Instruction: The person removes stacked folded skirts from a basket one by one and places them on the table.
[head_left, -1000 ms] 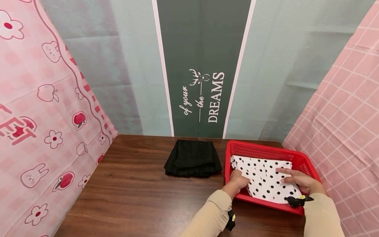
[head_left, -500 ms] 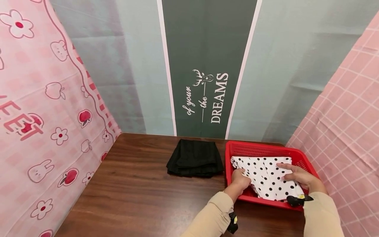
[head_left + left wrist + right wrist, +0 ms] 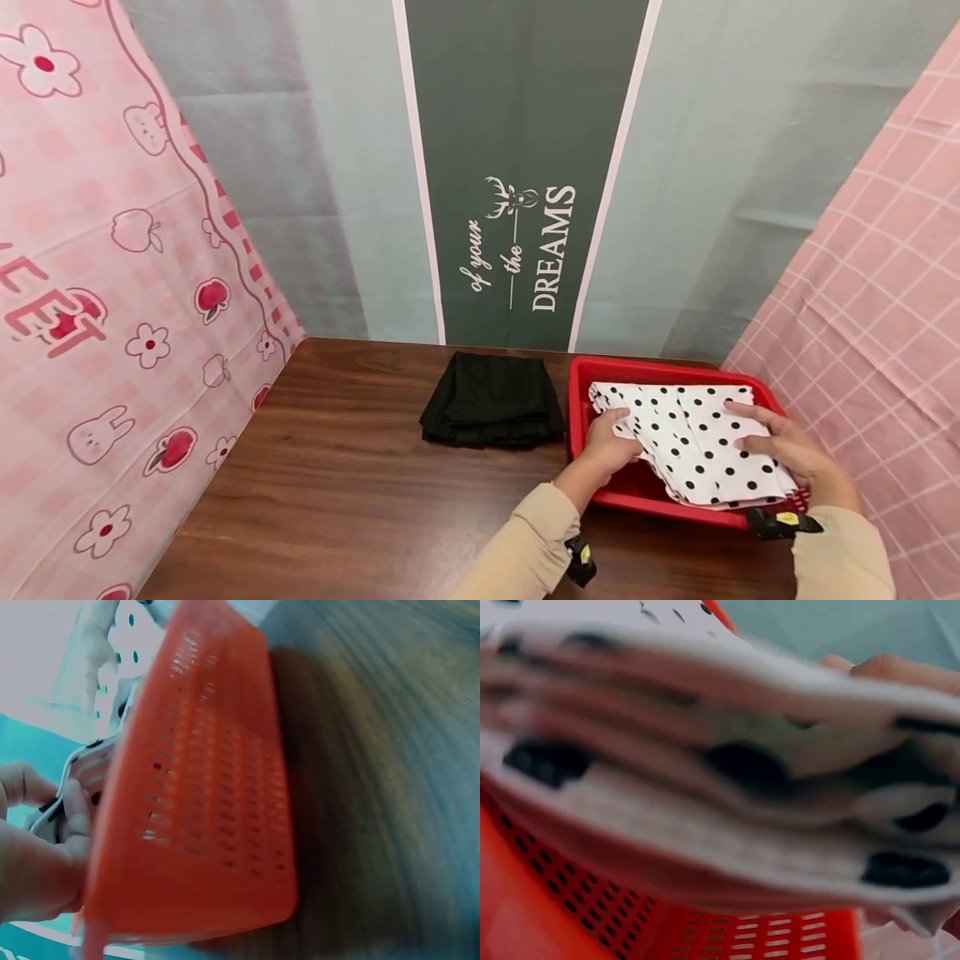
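A folded white cloth with black polka dots [image 3: 693, 437] lies tilted over the red plastic basket [image 3: 660, 505], its near right corner overlapping the basket's front rim. My left hand [image 3: 609, 443] pinches the cloth's left edge between thumb and fingers, which the left wrist view shows just inside the basket wall [image 3: 217, 772]. Over on the right side, my right hand [image 3: 797, 454] grips the cloth with its fingers spread on top; its thumb is hidden in the head view. Several stacked layers of the cloth [image 3: 727, 787] fill the right wrist view, with the perforated basket below.
A folded black cloth [image 3: 495, 398] lies on the brown wooden table [image 3: 322, 500], left of the basket. Behind the table hangs a grey-green curtain [image 3: 517, 125]. Pink patterned sheets stand at the left [image 3: 172, 350] and right [image 3: 885, 275].
The polka-dot cloth has risen and shifted right within the basket, showing more of the basket floor at the near left. Both hands have moved with it. The black cloth stays put.
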